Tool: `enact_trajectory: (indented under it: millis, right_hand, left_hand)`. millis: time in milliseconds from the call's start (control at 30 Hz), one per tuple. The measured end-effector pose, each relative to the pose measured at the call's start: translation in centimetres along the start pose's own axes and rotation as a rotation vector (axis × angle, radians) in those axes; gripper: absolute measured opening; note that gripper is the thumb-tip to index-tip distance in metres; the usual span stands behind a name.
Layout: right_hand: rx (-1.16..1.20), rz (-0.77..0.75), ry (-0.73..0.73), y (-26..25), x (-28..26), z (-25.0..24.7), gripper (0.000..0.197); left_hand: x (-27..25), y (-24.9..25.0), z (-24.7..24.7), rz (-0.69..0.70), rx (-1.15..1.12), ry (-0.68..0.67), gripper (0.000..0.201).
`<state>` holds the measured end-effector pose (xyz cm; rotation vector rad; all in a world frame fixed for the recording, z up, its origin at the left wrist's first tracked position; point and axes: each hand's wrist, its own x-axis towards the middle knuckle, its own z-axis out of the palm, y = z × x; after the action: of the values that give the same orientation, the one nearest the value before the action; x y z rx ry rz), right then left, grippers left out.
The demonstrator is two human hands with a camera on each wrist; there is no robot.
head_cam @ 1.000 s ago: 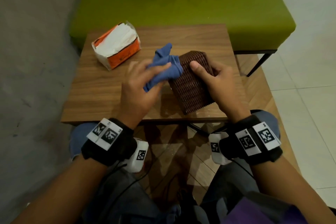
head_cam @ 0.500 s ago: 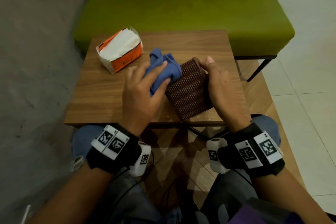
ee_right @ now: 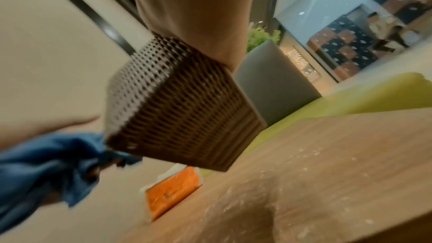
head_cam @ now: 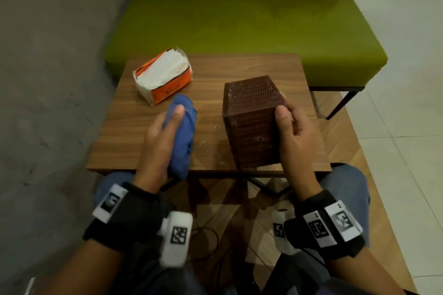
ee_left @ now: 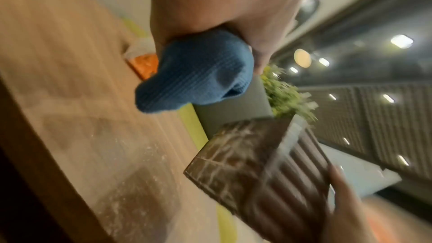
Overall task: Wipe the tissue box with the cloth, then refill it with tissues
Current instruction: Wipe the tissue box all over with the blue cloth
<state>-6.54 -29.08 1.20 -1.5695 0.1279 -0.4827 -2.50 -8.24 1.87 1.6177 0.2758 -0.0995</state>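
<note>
The brown woven tissue box (head_cam: 251, 120) is lifted and tilted above the wooden table (head_cam: 239, 72), one end toward me. My right hand (head_cam: 291, 127) grips its right side, thumb on the near face. In the right wrist view the tissue box (ee_right: 177, 103) hangs clear of the tabletop. My left hand (head_cam: 165, 132) holds the bunched blue cloth (head_cam: 183, 136) to the left of the box, apart from it. The cloth (ee_left: 196, 75) bulges out of my fist in the left wrist view. An orange pack of white tissues (head_cam: 164, 79) lies at the table's far left.
A green bench (head_cam: 239, 24) stands right behind the table, and a grey wall (head_cam: 48, 79) runs along the left. White dust specks (head_cam: 215, 127) lie on the tabletop between my hands. My knees are under the near edge.
My left hand pulled the cloth off the box and moved it left and toward me. My right hand raised and turned the box more upright, shifting it to the right.
</note>
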Motion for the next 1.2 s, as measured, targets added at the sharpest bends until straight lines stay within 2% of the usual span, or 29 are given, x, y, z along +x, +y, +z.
enact_trajectory:
  millis: [67, 100, 133, 267, 433, 600, 667, 700, 767, 833, 900, 933, 1000, 1033, 1167, 1200]
  right_hand:
    - [-0.062, -0.023, 0.033, 0.5, -0.5, 1.1, 0.057]
    - [-0.124, -0.047, 0.058, 0.9, -0.8, 1.7, 0.058]
    - [-0.193, -0.090, 0.090, 1.3, -1.2, 2.1, 0.056]
    - [-0.412, -0.352, 0.153, 2.2, -2.8, 3.8, 0.055]
    - [-0.463, -0.520, 0.052, 2.7, -3.5, 3.9, 0.044]
    - [-0.497, -0.529, -0.098, 2.9, -3.6, 3.3, 0.044]
    - [-0.566, -0.558, -0.170, 2.6, -3.8, 2.3, 0.050]
    - [-0.599, -0.568, -0.174, 2.3, -3.6, 1.2, 0.052]
    - [-0.607, -0.519, -0.124, 1.5, -2.3, -1.6, 0.068]
    - [-0.546, -0.331, -0.152, 0.6, -0.5, -4.4, 0.108]
    - [-0.421, -0.087, -0.343, -0.4, 1.0, -6.2, 0.143]
    - [-0.374, -0.016, -0.455, -1.0, 1.3, -6.3, 0.150]
    - [-0.367, 0.004, -0.626, -1.9, 1.0, -5.8, 0.150]
    - [-0.377, -0.021, -0.650, -1.9, 0.7, -5.4, 0.146]
    - [-0.303, 0.024, -0.561, -1.7, 0.1, -4.2, 0.122]
    - [-0.287, 0.028, -0.532, -1.4, 0.0, -4.1, 0.116]
  left_hand:
    - [-2.0, -0.2, 0.9, 0.197, 0.092, 0.046, 0.053]
    - [-3.1, -0.2, 1.6, 0.230, 0.090, 0.053, 0.049]
    - [-3.8, -0.3, 2.2, 0.224, 0.099, 0.051, 0.051]
    - [-5.1, 0.1, 5.0, 0.227, 0.208, 0.058, 0.081]
    - [-3.8, 0.5, 5.9, 0.243, 0.141, 0.011, 0.087]
    - [-2.2, -0.2, 4.9, 0.277, 0.072, -0.063, 0.081]
    - [-1.2, -0.5, 3.4, 0.293, 0.080, -0.112, 0.088]
    - [-0.9, -0.4, 2.5, 0.302, 0.120, -0.137, 0.098]
    - [-0.4, 0.4, 0.3, 0.336, 0.228, -0.184, 0.111]
    - [-0.3, 1.8, -1.9, 0.357, 0.269, -0.259, 0.102]
    - [-0.1, 3.0, -3.5, 0.376, 0.280, -0.374, 0.099]
    - [0.0, 3.4, -3.9, 0.358, 0.267, -0.420, 0.099]
    - [0.3, 3.5, -4.1, 0.292, 0.206, -0.472, 0.099]
    - [0.5, 3.4, -4.0, 0.277, 0.191, -0.497, 0.101]
    - [1.8, 2.0, -3.4, 0.233, 0.189, -0.543, 0.117]
    - [2.3, 1.5, -3.2, 0.214, 0.155, -0.522, 0.114]
